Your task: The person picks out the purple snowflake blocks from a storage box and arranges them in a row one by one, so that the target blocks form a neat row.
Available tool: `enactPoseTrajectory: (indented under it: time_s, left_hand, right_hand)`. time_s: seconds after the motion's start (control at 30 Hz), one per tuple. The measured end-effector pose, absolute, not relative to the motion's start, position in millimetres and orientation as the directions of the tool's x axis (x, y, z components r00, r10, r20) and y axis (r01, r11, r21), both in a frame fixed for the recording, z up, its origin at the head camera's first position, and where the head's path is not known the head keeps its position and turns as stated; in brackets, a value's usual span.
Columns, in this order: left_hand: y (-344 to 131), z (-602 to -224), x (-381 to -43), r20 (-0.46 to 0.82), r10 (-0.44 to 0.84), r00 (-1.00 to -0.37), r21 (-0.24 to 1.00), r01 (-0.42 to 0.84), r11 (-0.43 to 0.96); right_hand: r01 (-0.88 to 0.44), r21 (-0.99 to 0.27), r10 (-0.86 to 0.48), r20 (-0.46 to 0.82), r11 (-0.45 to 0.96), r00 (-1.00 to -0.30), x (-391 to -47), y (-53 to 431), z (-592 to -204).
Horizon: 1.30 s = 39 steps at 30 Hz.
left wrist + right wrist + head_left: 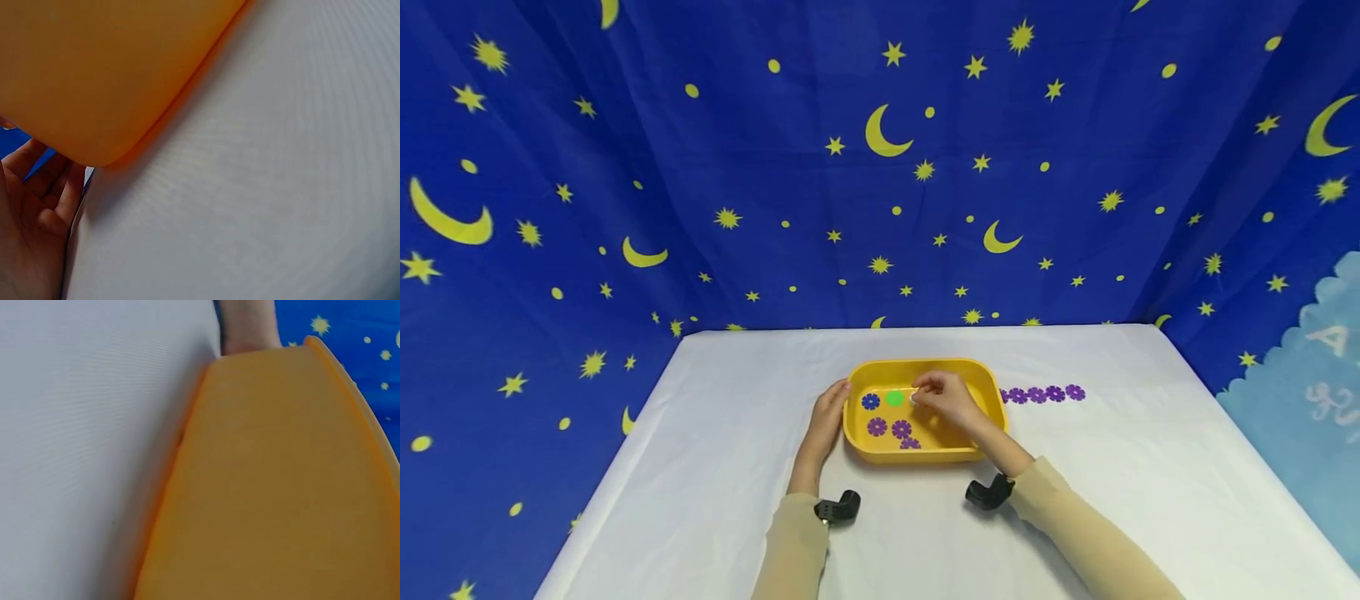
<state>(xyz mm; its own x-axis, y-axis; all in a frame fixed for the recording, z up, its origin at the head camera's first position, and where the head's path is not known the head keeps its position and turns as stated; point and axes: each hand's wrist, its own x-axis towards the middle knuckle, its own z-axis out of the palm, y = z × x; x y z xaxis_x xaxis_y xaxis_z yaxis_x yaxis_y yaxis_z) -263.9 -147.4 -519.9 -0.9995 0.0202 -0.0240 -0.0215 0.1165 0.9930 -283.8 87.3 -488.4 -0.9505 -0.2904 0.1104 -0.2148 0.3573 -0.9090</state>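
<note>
A yellow tray [906, 456] sits on the table, its left end touched by my left hand [827, 417], whose fingers lie along the outer wall near the rim. My right hand [946, 398] reaches into the tray, thumb and fingertips pinching a small white piece [914, 398], mostly covered by the fingers. Beside it in the tray lie a green flower-shaped disc [894, 398], a blue one [870, 402] and several purple discs [877, 427]. The left wrist view shows the tray's outer wall [112, 75] by the left fingers; in the right wrist view, the wall [262, 475] hides the right hand.
To the right of the tray, a row of purple flower discs [1036, 395] runs across the white tablecloth [1150, 483], its left end partly behind the tray's rim. A blue curtain [820, 192] with yellow moons and stars rises behind the table and at its sides.
</note>
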Motion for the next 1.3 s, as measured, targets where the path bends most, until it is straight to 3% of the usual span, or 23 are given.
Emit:
enactPoseTrajectory:
  time_s: [0.3, 0.6, 0.77, 1.3]
  left_hand:
    - [-147.3, -508.5, -253.9, -0.032, 0.028, -0.999, 0.991, -0.028, 0.129]
    - [-148.5, -511.0, -255.3, -0.026, 0.027, -0.999, 0.992, -0.022, 0.122]
    - [-147.6, -510.3, -255.9, -0.028, 0.028, -0.999, 0.993, -0.024, 0.118]
    - [-147.0, -510.5, -257.1, 0.005, 0.05, -0.999, 0.996, 0.01, 0.093]
  right_hand:
    - [-0.275, -0.905, -0.461, 0.102, 0.324, -0.881, -285.4, 79.8, -494.7]
    - [-0.339, -0.825, -0.595, 0.004, 0.452, -0.804, -281.1, 75.0, -494.6]
    - [-0.35, -0.779, -0.615, -0.058, 0.521, -0.786, -280.2, 72.6, -494.8]
    - [-0.425, -0.76, -0.67, -0.019, 0.492, -0.742, -282.1, 74.8, -496.0]
